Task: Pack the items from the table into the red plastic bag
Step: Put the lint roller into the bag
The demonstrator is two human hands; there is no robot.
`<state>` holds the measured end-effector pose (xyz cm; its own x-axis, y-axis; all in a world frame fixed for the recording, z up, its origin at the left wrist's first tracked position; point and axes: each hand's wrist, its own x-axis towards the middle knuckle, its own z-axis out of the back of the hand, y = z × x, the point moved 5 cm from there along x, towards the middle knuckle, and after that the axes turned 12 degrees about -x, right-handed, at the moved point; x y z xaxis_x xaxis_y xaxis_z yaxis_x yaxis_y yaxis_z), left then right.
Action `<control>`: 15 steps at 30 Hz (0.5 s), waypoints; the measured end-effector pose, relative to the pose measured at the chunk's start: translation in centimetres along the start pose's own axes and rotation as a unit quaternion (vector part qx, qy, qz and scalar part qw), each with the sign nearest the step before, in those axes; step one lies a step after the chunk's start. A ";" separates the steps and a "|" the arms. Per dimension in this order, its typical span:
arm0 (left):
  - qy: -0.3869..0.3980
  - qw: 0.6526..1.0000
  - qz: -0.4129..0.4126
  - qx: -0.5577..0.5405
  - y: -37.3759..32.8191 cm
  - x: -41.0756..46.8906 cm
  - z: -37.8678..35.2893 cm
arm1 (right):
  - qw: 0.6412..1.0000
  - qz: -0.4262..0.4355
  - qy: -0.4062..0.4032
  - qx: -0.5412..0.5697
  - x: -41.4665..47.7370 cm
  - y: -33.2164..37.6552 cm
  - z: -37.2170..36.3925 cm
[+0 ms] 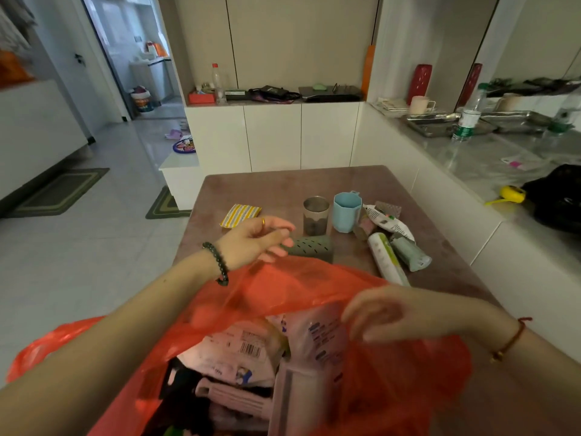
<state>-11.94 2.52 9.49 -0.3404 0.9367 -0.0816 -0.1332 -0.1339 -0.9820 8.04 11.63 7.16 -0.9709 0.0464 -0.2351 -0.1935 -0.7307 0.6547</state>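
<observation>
A: What is seen in the head view?

B: A red plastic bag point(314, 287) is spread open at the near edge of a brown table point(267, 187), its mouth turned up toward the camera. Pink packets point(232, 350), one with a barcode, and a pink ribbed item point(232, 398) are seen inside it.

A: How are the hands placed?

B: The left hand point(254, 239) is held above the far rim of the bag, fingers loosely curled and parted, with nothing clamped between them. A gold ring and a dark bead bracelet point(218, 258) are worn on that side. The fingertips are close to a grey perforated holder point(311, 247) lying on its side; whether it is touched cannot be told.

A: And the right?

B: The right hand point(386, 313) is pinched on the bag's right rim, beside a pink packet. A red cord point(512, 338) is worn at the wrist.

A: What remains on the table?

B: A yellow striped cloth point(240, 214) is laid flat behind the left hand. A metal cup point(316, 215) and a blue cup point(347, 211) are stood upright side by side. To their right, a white printed packet point(386, 221), a white and green tube point(388, 259) and a grey-green tube point(412, 251) are heaped together, lying down.
</observation>
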 end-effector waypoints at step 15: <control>-0.097 0.962 0.137 0.215 7.5 19.3 -0.3 | 0.945 -0.192 -0.258 -0.065 17.8 -19.2 11.9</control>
<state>-19.25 19.70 0.51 -0.5792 0.7751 -0.2524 -0.3723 -0.5270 -0.7640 -7.25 34.53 -1.06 -0.7784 0.6268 -0.0343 -0.5594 -0.6678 0.4911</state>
